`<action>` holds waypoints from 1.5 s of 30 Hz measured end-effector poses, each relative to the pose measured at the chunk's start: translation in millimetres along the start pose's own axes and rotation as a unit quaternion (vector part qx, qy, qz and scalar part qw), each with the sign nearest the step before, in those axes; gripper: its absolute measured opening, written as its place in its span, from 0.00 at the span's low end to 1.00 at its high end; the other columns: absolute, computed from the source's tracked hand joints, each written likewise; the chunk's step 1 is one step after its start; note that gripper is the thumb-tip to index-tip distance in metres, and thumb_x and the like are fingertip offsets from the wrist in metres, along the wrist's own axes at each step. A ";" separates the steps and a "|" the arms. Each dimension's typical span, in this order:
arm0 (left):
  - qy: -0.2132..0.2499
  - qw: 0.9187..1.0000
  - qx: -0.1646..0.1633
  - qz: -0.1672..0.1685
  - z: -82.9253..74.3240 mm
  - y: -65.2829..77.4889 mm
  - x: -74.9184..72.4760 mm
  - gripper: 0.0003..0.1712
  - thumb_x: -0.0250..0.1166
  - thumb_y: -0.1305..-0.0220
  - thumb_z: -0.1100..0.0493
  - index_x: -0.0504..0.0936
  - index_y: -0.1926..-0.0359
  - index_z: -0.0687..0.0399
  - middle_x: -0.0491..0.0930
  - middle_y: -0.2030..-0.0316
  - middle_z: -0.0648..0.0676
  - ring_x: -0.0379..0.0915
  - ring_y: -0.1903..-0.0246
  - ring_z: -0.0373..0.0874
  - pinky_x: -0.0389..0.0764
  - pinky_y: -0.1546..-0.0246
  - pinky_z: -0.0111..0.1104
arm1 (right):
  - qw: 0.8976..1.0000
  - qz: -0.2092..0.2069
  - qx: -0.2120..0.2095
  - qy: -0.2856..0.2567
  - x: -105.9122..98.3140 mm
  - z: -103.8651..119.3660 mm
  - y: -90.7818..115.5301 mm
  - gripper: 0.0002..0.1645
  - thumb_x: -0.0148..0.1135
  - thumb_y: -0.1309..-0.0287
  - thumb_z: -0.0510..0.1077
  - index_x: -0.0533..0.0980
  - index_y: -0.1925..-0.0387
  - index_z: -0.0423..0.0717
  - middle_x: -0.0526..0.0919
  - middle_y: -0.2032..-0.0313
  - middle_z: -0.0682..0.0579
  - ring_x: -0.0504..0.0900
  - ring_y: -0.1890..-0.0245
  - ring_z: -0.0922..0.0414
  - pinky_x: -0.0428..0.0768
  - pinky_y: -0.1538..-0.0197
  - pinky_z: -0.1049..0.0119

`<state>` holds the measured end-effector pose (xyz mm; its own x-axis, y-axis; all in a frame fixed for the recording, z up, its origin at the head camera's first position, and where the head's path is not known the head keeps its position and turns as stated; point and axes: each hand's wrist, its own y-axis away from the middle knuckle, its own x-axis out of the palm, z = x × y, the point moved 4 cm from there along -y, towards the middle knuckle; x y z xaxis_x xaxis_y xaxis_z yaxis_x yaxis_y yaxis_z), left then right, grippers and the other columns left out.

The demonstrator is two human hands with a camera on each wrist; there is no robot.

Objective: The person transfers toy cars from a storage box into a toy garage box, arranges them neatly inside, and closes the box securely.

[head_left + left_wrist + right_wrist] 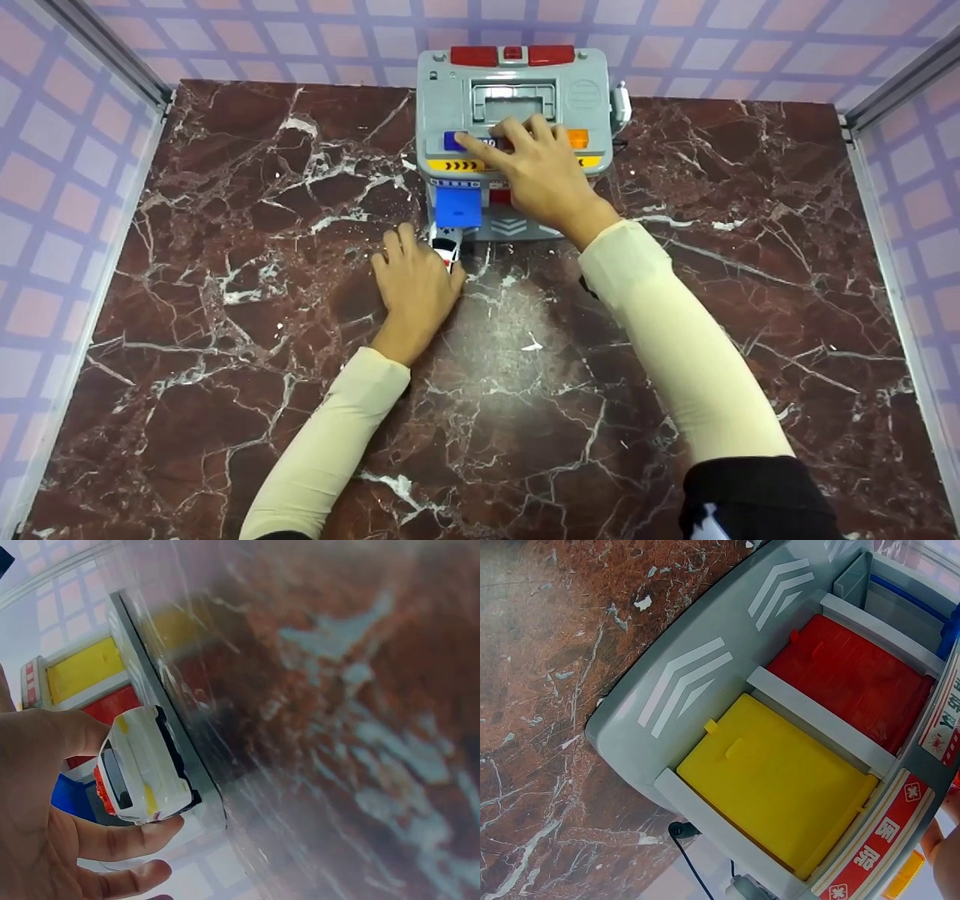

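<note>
A grey toy garage [589, 71] stands at the back of the table. Its blue door [458, 208] is lifted, while the red door [851, 679] and yellow door [776, 780] are down. My left hand [415, 281] holds a white toy car [150, 761] between thumb and fingers, its front end at the bay under the blue door. My right hand [544, 176] lies over the garage's top, one extended finger touching the blue button [451, 141] at the left. An orange button [577, 139] shows just past that hand's other fingers.
A small white handset-like part [621, 105] hangs on the garage's right side, and a black cord [690, 859] runs near it. Checkered panels [300, 37] enclose the dark red marbled table [510, 420] at the back and sides.
</note>
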<state>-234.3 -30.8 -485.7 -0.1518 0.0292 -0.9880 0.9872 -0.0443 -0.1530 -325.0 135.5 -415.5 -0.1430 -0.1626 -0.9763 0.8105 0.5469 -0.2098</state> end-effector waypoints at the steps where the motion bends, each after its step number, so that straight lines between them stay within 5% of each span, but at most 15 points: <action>1: 0.000 1.000 -0.001 0.002 0.3 -1.0 0.9 0.33 0.62 0.38 0.37 0.83 0.67 0.68 0.70 0.50 0.63 0.66 0.49 0.59 0.73 0.60 0.48 | 1.000 0.001 0.001 0.000 0.3 0.0 0.0 0.36 0.51 0.27 0.49 0.55 0.25 0.80 0.70 0.38 0.46 0.67 0.47 0.44 0.69 0.51 0.50; 17: 0.003 1.000 0.015 -0.022 -4.2 -9.2 7.5 0.34 0.62 0.38 0.38 0.83 0.59 0.71 0.70 0.47 0.63 0.65 0.47 0.61 0.72 0.58 0.50 | 1.000 -0.012 -0.002 -0.001 1.8 0.3 1.7 0.35 0.48 0.27 0.47 0.57 0.26 0.80 0.71 0.39 0.46 0.67 0.49 0.43 0.69 0.53 0.51; 37: 0.001 1.000 0.013 -0.006 -10.2 -18.3 10.2 0.34 0.62 0.37 0.37 0.84 0.60 0.69 0.71 0.46 0.64 0.66 0.46 0.61 0.74 0.56 0.51 | 1.000 -0.018 -0.004 -0.005 1.6 0.4 0.2 0.34 0.51 0.27 0.51 0.57 0.26 0.80 0.71 0.40 0.46 0.66 0.48 0.43 0.68 0.53 0.51; 45: 0.012 1.000 0.018 -0.010 -12.5 -20.7 10.6 0.31 0.62 0.36 0.38 0.86 0.64 0.66 0.70 0.45 0.64 0.65 0.47 0.60 0.72 0.56 0.51 | 1.000 -0.020 -0.004 -0.004 1.0 0.2 0.4 0.30 0.42 0.24 0.53 0.58 0.26 0.79 0.72 0.41 0.46 0.67 0.50 0.43 0.68 0.54 0.50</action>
<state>-255.7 -17.1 -492.7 -0.1693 0.0544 -0.9841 0.9816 -0.0803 -0.1734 -324.7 135.4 -416.5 -0.1705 -0.1899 -0.9669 0.8003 0.5458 -0.2483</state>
